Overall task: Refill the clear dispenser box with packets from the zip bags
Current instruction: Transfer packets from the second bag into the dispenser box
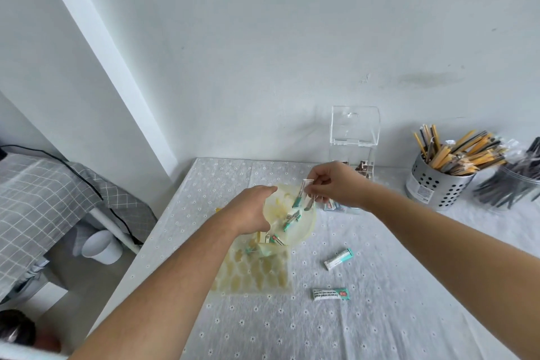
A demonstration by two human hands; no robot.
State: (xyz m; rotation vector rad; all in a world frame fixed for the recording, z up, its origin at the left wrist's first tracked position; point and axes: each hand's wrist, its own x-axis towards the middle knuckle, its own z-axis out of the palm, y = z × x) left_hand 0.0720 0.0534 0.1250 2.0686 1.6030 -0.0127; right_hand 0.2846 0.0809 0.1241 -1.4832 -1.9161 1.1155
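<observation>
My left hand grips a translucent yellow zip bag lifted off the table, with several green-and-white stick packets inside it. My right hand pinches a few of those packets at the bag's open top. Behind my right hand, against the wall, stands the clear dispenser box with its lid raised; a few brown packets lie in its bottom. A second yellow patterned zip bag lies flat on the table under the held one.
Two loose green-and-white packets lie on the flowered tablecloth to the right. A perforated metal cup of pencils and a clear tub of dark utensils stand at the far right. A bed is at left.
</observation>
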